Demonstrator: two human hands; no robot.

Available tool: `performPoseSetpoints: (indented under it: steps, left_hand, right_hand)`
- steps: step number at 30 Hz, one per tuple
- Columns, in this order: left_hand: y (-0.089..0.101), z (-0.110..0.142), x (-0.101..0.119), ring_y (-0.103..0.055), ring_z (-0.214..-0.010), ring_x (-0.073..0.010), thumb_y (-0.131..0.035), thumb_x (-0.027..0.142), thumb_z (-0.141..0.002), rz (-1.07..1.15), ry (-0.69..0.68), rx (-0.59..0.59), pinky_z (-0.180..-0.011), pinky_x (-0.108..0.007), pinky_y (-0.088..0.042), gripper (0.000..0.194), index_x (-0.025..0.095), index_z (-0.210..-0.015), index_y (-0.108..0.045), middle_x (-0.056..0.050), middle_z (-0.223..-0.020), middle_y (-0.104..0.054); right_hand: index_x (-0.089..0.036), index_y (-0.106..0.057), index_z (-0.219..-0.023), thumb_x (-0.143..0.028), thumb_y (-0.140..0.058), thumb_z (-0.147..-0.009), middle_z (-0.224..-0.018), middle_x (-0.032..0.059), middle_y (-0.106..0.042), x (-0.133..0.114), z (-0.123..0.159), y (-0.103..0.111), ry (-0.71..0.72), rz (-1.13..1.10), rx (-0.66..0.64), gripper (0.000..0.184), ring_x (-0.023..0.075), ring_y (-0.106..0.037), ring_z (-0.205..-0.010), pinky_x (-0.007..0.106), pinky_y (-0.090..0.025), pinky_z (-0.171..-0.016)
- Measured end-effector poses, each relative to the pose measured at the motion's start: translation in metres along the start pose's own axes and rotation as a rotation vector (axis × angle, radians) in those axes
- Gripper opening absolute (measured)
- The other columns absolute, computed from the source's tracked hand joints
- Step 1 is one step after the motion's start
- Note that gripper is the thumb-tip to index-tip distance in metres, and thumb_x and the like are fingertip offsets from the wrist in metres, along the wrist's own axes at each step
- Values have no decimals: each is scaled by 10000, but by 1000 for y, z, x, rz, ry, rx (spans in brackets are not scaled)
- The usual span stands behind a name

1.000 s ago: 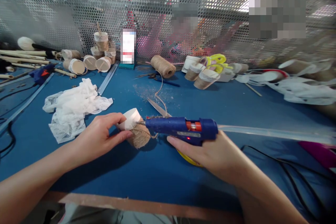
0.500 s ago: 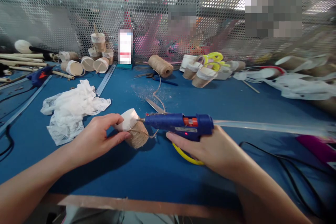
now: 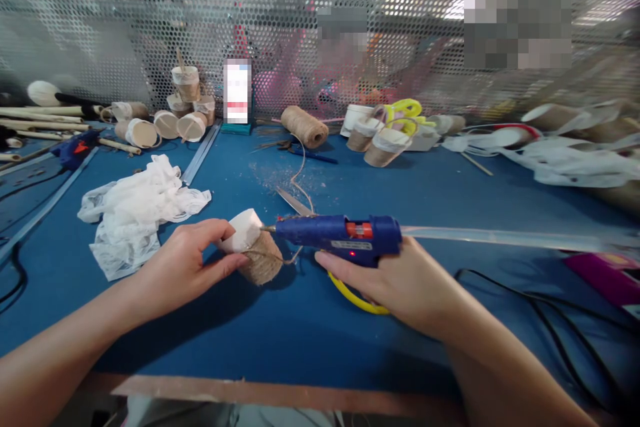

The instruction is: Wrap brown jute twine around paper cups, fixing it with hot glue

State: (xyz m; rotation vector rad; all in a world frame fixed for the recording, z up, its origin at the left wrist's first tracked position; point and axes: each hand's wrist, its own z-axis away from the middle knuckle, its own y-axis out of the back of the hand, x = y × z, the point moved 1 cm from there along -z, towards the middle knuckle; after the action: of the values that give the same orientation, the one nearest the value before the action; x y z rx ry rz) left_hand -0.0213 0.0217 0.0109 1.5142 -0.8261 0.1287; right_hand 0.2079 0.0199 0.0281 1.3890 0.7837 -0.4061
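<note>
Bkgd in head view: perforated metal panel (image 3: 165, 20), w/ blue bench (image 3: 280, 340) in front. L hand (image 3: 193, 257) is clamped on a small cup (image 3: 257, 243), thumb + fingers at its white end; the rest is wrapped in rough brown material. Cup is tilted, near the front-ctr of the bench. R hand (image 3: 395, 280) is wrapped round a blue glue gun (image 3: 320, 232), red light lit, nozzle pointing L at the cup's white part; can't tell if tip touches. Clear glue stick (image 3: 465, 235) sticks out the gun's back.

Scissors (image 3: 293, 201) lie partly under the gun, yellow handle by R hand. Twine spool (image 3: 303, 125) is on its side farther back, strand (image 3: 303, 163) trailing twd the gun. White lace (image 3: 140, 203) is bunched L of the cup. Along the back, L to R: stacked cups (image 3: 186, 85), phone (image 3: 237, 95) upright w/ screen pixelated, then more cups (image 3: 389, 147) R of the spool.
</note>
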Motion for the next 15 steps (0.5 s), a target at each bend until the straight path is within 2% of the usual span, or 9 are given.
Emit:
performPoseSetpoints:
  steps: [4, 9, 13, 15]
  left_hand:
    - [0, 0, -1, -489, -535, -115, -489, 344, -790, -2, 4, -20, -516, -205, -374, 213, 168, -678, -531, 12, -609, -571]
    - [0, 0, -1, -461, -516, -113, -491, 356, -787, -18, -4, -2, -512, -211, -372, 214, 173, -684, -536, 15, -591, -561]
    - [-1, 1, -1, -461, -514, -114, -478, 361, -793, -14, -1, -13, -502, -210, -369, 227, 174, -674, -525, 13, -592, -558]
    - [0, 1, -1, -467, -516, -116, -475, 372, -795, -9, -5, -10, -501, -210, -366, 241, 174, -664, -517, 14, -591, -557]
  right_hand:
    - [-212, -631, -724, -391, -544, -693, -624, 2, -636, 0, 2, -1, -12, -21, -16, 202, 193, -574, -615, 295, -479, -548]
    - [-214, -593, -620, -377, -496, -726, -553, -12, -583, 1, 0, 1, 23, 50, -1, 217, 166, -541, -555, 293, -456, -549]
    - [-214, -639, -751, -387, -548, -702, -582, -14, -614, -1, 2, 0, -13, -13, -22, 202, 166, -559, -549, 268, -460, -492]
    - [-212, -646, -755, -387, -548, -701, -594, -8, -630, -1, 3, 0, -17, -19, -19, 207, 173, -572, -555, 272, -471, -495]
